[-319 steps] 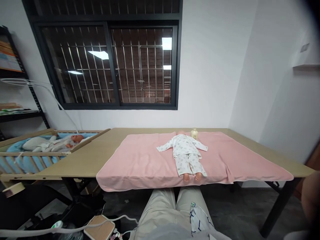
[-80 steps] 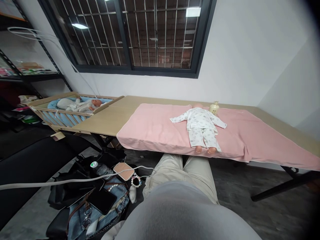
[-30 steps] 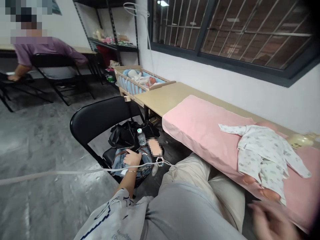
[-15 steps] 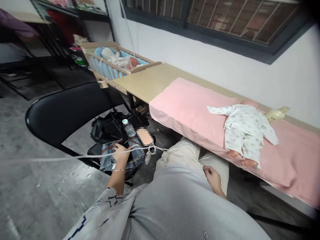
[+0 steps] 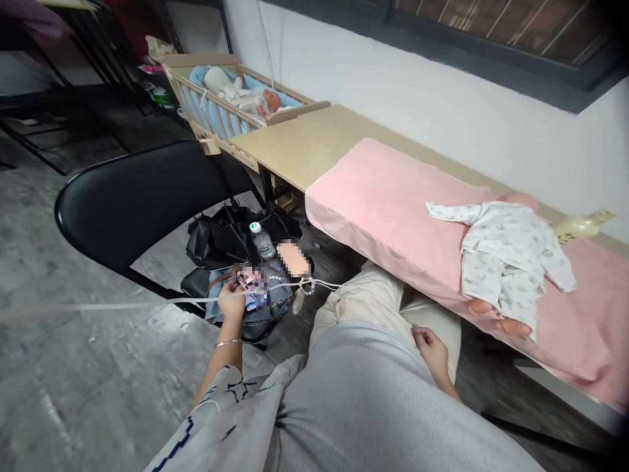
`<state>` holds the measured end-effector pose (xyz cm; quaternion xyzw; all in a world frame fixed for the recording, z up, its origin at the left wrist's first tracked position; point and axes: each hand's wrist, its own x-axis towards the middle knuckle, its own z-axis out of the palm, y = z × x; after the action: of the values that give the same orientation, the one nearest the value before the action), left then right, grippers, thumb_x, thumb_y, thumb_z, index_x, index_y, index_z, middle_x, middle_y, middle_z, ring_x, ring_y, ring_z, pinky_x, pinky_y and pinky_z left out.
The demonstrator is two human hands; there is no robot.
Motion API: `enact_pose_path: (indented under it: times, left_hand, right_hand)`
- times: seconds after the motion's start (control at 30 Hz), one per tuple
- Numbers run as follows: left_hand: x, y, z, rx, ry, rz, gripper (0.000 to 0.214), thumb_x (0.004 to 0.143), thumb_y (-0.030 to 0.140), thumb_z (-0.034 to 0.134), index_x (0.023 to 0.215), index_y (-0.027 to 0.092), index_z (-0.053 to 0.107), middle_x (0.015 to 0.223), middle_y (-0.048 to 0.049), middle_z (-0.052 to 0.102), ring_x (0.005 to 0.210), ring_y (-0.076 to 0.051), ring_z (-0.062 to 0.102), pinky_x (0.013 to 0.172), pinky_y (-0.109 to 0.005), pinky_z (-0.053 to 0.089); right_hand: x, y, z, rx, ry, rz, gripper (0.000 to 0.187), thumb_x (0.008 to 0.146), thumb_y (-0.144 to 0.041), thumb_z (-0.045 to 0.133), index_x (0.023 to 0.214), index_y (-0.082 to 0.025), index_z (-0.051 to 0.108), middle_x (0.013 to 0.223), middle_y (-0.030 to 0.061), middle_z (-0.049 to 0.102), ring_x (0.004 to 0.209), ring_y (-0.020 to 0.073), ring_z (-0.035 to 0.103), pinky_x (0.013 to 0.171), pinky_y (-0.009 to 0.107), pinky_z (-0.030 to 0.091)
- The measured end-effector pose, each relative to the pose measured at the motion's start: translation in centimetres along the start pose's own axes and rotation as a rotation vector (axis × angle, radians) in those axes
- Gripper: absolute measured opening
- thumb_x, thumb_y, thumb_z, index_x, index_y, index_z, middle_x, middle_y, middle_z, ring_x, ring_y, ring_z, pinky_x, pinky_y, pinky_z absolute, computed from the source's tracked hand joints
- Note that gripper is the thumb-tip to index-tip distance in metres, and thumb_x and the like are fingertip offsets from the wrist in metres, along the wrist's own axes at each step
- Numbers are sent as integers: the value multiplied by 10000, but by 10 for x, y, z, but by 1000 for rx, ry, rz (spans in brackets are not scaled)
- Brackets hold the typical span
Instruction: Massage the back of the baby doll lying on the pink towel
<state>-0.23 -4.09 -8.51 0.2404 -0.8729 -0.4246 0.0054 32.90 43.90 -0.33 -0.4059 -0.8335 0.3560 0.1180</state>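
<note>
Grey ribbed fabric, the person's top [image 5: 373,387], is filling the near edge, and a white sleeve [image 5: 191,419] with dark blue lines is showing at its left. On the pale trousers [image 5: 363,298] the right hand [image 5: 435,351] is resting with its fingers loosely curled; I cannot tell whether it is holding anything. The left hand [image 5: 230,300], wearing a bracelet [image 5: 228,342], is half closing its fingers at the left edge of a phone [image 5: 251,288]; whether it is gripping or only touching, I cannot tell. The phone is lying on a denim bag [image 5: 275,307], its lit screen partly pixelated. A white cord [image 5: 147,305] is passing across them. Just beyond, a clear bottle [image 5: 263,242] and a pixelated pale orange rectangle [image 5: 293,257] are lying near a black bag [image 5: 216,242] on a black chair [image 5: 128,210]. To the right, a pink cloth [image 5: 383,203] is covering part of a table [image 5: 295,144], and a doll [image 5: 511,236] in patterned white clothes is lying on it. Near the doll's head a pale yellow bottle [image 5: 582,227] is showing. Farther off, a wooden cot [image 5: 201,59] is holding another doll [image 5: 272,99]; at the upper left another person's purple sleeve [image 5: 46,23] is appearing
</note>
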Motion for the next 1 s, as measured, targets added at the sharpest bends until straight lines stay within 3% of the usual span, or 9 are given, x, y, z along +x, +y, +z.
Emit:
enact_pose_path:
  times: [0.43,0.63,0.73,0.83,1.0]
  left_hand:
    - [-16,11,1,52,-7,8,427,878,268,549,1270,113,617,1183,-134,698,1117,-287,648,987,-374,490]
    - [-29,22,8,93,11,73,645,820,358,637,1395,104,491,1317,-167,600,1252,-314,537,1071,-390,408]
    - [-42,37,14,279,73,83,889,747,513,717,1455,81,397,1297,-226,559,1229,-399,506,1034,-487,402]
    - [-49,53,20,471,150,56,976,743,585,703,1483,73,326,1268,-250,530,1185,-424,499,973,-518,415]
    - [-32,70,32,555,109,2,1040,719,590,717,1480,38,271,1264,-281,538,1166,-429,533,910,-501,466]
  right_hand:
    - [-7,-17,-5,-94,-45,22,470,701,-580,500,887,-190,686,930,129,733,844,307,668,761,350,488]
    - [-11,-26,-5,-175,-69,27,410,682,-573,483,853,-245,660,898,91,729,807,319,671,730,366,486]
    - [-12,-29,-5,-175,-116,26,368,710,-568,506,856,-272,667,897,78,729,814,310,670,739,352,486]
    - [-11,-28,-4,-134,-160,20,402,734,-597,490,865,-261,668,898,88,729,815,304,668,750,343,482]
    - [-12,-17,1,-67,-134,67,477,747,-588,474,920,-194,678,936,115,731,863,311,670,771,346,476]
